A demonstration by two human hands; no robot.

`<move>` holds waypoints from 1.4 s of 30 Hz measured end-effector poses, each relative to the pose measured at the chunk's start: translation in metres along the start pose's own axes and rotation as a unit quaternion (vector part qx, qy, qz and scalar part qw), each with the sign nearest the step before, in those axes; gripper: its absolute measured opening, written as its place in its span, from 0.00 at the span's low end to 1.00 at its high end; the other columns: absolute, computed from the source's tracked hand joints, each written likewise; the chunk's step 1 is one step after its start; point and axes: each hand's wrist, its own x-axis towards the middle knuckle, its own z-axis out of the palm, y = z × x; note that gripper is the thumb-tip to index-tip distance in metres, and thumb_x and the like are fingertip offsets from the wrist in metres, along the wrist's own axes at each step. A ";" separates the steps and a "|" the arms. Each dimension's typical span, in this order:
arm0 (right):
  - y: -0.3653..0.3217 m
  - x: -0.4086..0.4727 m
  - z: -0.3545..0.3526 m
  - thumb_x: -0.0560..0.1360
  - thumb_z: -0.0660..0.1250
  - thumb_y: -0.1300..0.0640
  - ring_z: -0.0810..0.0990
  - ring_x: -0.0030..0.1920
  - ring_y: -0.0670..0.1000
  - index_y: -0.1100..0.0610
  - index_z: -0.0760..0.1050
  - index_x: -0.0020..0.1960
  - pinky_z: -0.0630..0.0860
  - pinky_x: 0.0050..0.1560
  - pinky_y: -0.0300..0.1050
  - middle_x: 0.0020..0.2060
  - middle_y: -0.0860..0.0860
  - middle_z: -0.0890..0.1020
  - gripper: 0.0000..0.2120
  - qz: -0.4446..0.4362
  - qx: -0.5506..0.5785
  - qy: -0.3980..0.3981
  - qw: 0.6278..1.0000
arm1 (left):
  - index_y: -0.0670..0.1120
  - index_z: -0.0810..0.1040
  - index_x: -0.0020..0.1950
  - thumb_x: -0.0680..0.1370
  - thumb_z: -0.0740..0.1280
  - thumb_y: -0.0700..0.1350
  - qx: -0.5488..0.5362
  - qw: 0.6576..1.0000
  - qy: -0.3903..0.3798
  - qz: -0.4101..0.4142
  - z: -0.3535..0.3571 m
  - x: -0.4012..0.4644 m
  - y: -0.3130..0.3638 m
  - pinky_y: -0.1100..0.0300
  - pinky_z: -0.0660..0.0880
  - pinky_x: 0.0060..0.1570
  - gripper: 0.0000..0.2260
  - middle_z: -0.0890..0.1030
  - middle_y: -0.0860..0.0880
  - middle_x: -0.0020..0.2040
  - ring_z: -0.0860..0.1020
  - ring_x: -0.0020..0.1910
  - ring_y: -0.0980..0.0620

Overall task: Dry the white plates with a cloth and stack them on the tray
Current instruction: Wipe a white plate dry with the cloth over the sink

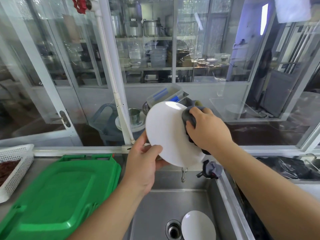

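Head view: nearest me, one glossy white plate [198,226] waits in the steel sink [155,205]; the green tray [57,193] on the bench looks bare. My left hand [143,163] pinches the held plate [166,132]; right fingers [195,125] curl round the grey cloth [189,116], rubbing beyond. More plates [135,125], perhaps, behind.
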 end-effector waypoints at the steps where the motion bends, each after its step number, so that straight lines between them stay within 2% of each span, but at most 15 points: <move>1: 0.001 -0.004 0.002 0.83 0.60 0.48 0.80 0.49 0.60 0.50 0.72 0.71 0.74 0.42 0.49 0.65 0.56 0.78 0.18 0.005 0.009 -0.010 1.000 | 0.56 0.86 0.60 0.73 0.68 0.33 0.001 1.000 0.009 0.002 0.000 0.002 0.001 0.47 0.84 0.45 0.22 0.87 0.45 0.53 0.86 0.51 0.46; 3: 0.000 -0.015 0.008 0.82 0.62 0.48 0.79 0.47 0.58 0.50 0.75 0.69 0.72 0.41 0.48 0.64 0.54 0.79 0.17 0.014 0.029 -0.027 0.999 | 0.57 0.85 0.62 0.78 0.66 0.29 0.005 1.000 0.023 0.000 0.001 0.005 0.001 0.47 0.85 0.45 0.24 0.86 0.46 0.54 0.85 0.54 0.44; 6: -0.011 -0.033 0.012 0.79 0.65 0.47 0.76 0.44 0.54 0.48 0.78 0.64 0.71 0.42 0.47 0.51 0.49 0.81 0.15 0.018 0.088 -0.033 0.995 | 0.56 0.84 0.63 0.79 0.64 0.28 0.007 0.999 0.035 -0.006 0.003 0.008 -0.003 0.47 0.85 0.44 0.26 0.87 0.45 0.50 0.86 0.49 0.46; 8: -0.019 -0.045 0.012 0.77 0.67 0.48 0.78 0.46 0.53 0.46 0.79 0.63 0.73 0.44 0.47 0.48 0.46 0.80 0.15 -0.008 0.135 -0.039 0.990 | 0.58 0.85 0.60 0.79 0.64 0.28 0.010 0.999 0.036 -0.011 0.004 0.009 -0.005 0.48 0.85 0.42 0.26 0.88 0.45 0.49 0.87 0.46 0.47; 11: -0.028 -0.052 0.011 0.77 0.68 0.48 0.77 0.48 0.48 0.47 0.79 0.64 0.78 0.48 0.47 0.53 0.46 0.82 0.15 -0.060 0.196 -0.063 0.977 | 0.59 0.86 0.58 0.79 0.63 0.28 0.035 0.999 0.013 -0.015 0.006 0.007 -0.009 0.50 0.85 0.41 0.26 0.88 0.44 0.49 0.88 0.46 0.46; 16: -0.030 -0.031 0.012 0.79 0.68 0.48 0.79 0.52 0.50 0.47 0.77 0.67 0.73 0.48 0.44 0.59 0.47 0.81 0.17 -0.078 0.191 -0.049 0.977 | 0.58 0.84 0.61 0.78 0.61 0.29 0.066 0.997 -0.027 -0.031 0.010 -0.002 -0.020 0.49 0.85 0.43 0.27 0.88 0.41 0.50 0.87 0.47 0.45; 19: -0.022 -0.013 0.010 0.80 0.67 0.49 0.80 0.55 0.55 0.49 0.76 0.69 0.75 0.50 0.47 0.60 0.51 0.81 0.18 -0.053 0.174 -0.028 0.983 | 0.59 0.84 0.60 0.72 0.66 0.35 0.071 0.996 -0.035 -0.033 0.009 -0.006 -0.023 0.46 0.85 0.44 0.24 0.88 0.41 0.52 0.87 0.51 0.41; 22: -0.008 0.000 0.013 0.81 0.66 0.49 0.79 0.60 0.58 0.50 0.76 0.70 0.73 0.50 0.48 0.65 0.54 0.79 0.18 -0.006 0.156 -0.025 0.987 | 0.61 0.85 0.59 0.70 0.66 0.37 0.065 0.997 -0.023 -0.020 0.008 -0.007 -0.024 0.48 0.84 0.43 0.25 0.88 0.43 0.51 0.87 0.49 0.46; 25: 0.004 0.000 0.019 0.82 0.65 0.48 0.80 0.54 0.59 0.49 0.75 0.70 0.70 0.48 0.46 0.71 0.54 0.76 0.17 0.056 0.147 -0.039 0.987 | 0.65 0.84 0.59 0.70 0.67 0.37 0.067 0.998 -0.008 0.010 0.004 -0.003 -0.020 0.50 0.85 0.43 0.26 0.88 0.48 0.50 0.87 0.48 0.51; 28: 0.005 -0.013 0.026 0.81 0.65 0.47 0.75 0.47 0.54 0.49 0.74 0.71 0.70 0.47 0.47 0.59 0.54 0.82 0.19 0.099 0.146 -0.070 0.982 | 0.66 0.82 0.62 0.70 0.69 0.39 0.091 0.995 0.015 0.031 -0.001 0.003 -0.016 0.48 0.86 0.45 0.28 0.88 0.50 0.50 0.87 0.51 0.50; 31: -0.006 -0.029 0.033 0.81 0.64 0.45 0.77 0.45 0.52 0.48 0.74 0.69 0.72 0.43 0.47 0.51 0.49 0.83 0.18 0.134 0.177 -0.109 0.969 | 0.70 0.79 0.63 0.70 0.69 0.40 0.134 0.990 0.024 0.044 -0.004 0.006 -0.018 0.48 0.86 0.46 0.29 0.88 0.49 0.50 0.87 0.51 0.48; 34: -0.016 -0.041 0.038 0.80 0.65 0.43 0.79 0.45 0.44 0.45 0.77 0.60 0.72 0.40 0.41 0.45 0.41 0.81 0.12 0.181 0.270 -0.141 0.935 | 0.73 0.76 0.67 0.72 0.68 0.41 0.200 0.978 0.008 0.065 -0.007 0.007 -0.020 0.52 0.86 0.46 0.31 0.89 0.53 0.51 0.88 0.51 0.50; 37: -0.022 -0.043 0.033 0.79 0.67 0.45 0.82 0.44 0.46 0.45 0.80 0.53 0.76 0.36 0.40 0.42 0.44 0.84 0.07 0.241 0.399 -0.162 0.870 | 0.73 0.71 0.72 0.74 0.68 0.40 0.279 0.955 -0.037 0.098 -0.008 0.006 -0.017 0.58 0.84 0.52 0.34 0.87 0.60 0.58 0.86 0.56 0.57; 39: -0.026 -0.041 0.027 0.80 0.68 0.48 0.85 0.40 0.49 0.46 0.82 0.49 0.79 0.34 0.40 0.40 0.48 0.86 0.05 0.282 0.496 -0.169 0.804 | 0.71 0.69 0.76 0.77 0.68 0.37 0.327 0.933 -0.061 0.136 -0.009 0.004 -0.015 0.64 0.81 0.55 0.36 0.85 0.63 0.60 0.84 0.59 0.60; 42: -0.026 -0.035 0.020 0.82 0.68 0.50 0.88 0.45 0.55 0.52 0.83 0.56 0.84 0.45 0.51 0.48 0.55 0.88 0.09 0.339 0.644 -0.154 0.668 | 0.74 0.64 0.77 0.78 0.70 0.40 0.432 0.876 -0.080 0.199 -0.014 0.003 -0.014 0.68 0.80 0.50 0.38 0.85 0.64 0.57 0.84 0.52 0.64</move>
